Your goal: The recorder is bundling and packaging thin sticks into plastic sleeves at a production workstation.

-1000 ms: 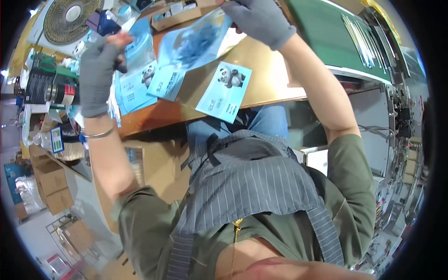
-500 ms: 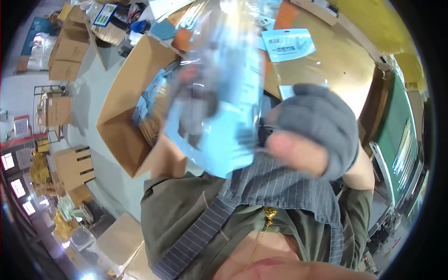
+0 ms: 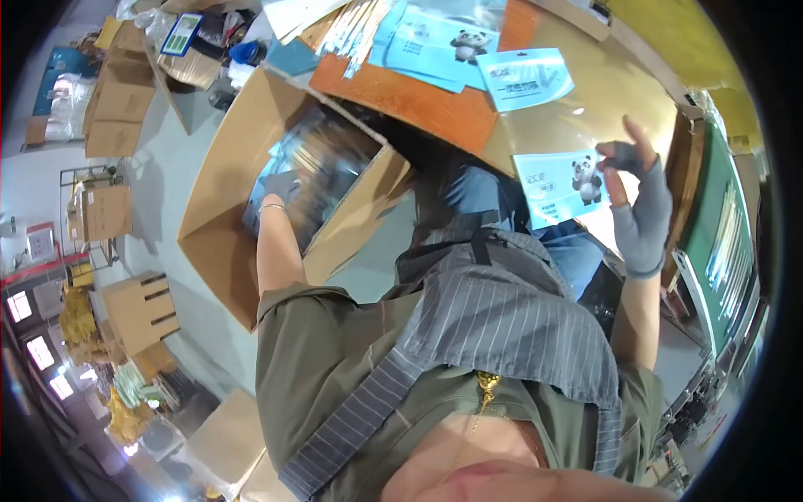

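Note:
My left hand (image 3: pixel 283 186), in a grey fingerless glove, reaches into an open cardboard box (image 3: pixel 211 201) at left. Light-blue packs of chopsticks (image 3: pixel 311 159) fill part of the box. Motion blurs the packs next to that hand, and its fingers cannot be made out. At right, my right hand (image 3: pixel 642 201), gloved the same way, is raised with thumb and fingers apart. It holds nothing, and its fingertips overlap the right edge of a flat light-blue pouch (image 3: pixel 552 197) with a panda print. That pouch lies at the table's near edge.
Another light-blue pouch (image 3: pixel 525 79) lies farther back on the table (image 3: pixel 585 109). Several panda pouches (image 3: pixel 435 42) overlap on an orange-brown surface (image 3: pixel 401 96), beside loose chopsticks (image 3: pixel 355 33). Cartons (image 3: pixel 125 92) stand on the floor at far left. A green board (image 3: pixel 711 234) is at right.
The clear-and-blue pack in front of me has gone from there, and my left hand is now down in the box. My right hand has moved right and opened over the pouch's edge.

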### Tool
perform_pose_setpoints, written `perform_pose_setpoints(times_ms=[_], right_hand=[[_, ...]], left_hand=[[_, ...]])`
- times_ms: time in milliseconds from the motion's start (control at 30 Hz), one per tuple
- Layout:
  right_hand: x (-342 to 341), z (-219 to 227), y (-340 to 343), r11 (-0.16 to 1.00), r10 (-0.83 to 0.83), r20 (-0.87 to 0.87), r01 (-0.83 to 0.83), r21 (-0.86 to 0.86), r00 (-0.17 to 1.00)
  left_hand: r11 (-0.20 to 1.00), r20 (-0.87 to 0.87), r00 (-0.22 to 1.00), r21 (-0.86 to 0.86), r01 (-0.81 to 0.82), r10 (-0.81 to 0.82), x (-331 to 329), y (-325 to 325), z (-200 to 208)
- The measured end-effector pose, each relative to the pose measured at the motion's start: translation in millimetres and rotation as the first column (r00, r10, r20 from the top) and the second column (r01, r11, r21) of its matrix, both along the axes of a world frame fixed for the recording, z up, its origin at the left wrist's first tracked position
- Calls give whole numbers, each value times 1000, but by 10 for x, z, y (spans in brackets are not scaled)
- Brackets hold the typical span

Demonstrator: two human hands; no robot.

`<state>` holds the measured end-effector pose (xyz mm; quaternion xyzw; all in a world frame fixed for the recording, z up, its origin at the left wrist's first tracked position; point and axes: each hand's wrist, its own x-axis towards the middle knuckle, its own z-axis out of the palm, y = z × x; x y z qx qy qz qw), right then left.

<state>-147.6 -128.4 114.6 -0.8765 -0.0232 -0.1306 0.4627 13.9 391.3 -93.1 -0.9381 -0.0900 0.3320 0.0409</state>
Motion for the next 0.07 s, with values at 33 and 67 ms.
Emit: perform_pose_setpoints(times_ms=[33,67], right_hand=[[-38,-51,-40,998,-16,-2,16,-54,1000],[-110,-141,-100,995,-28,-4,27,-100,1000]], left_hand=[[993,76,992,80,92,-98,198,182,-285],[971,144,970,171,169,-194,330,545,-688]])
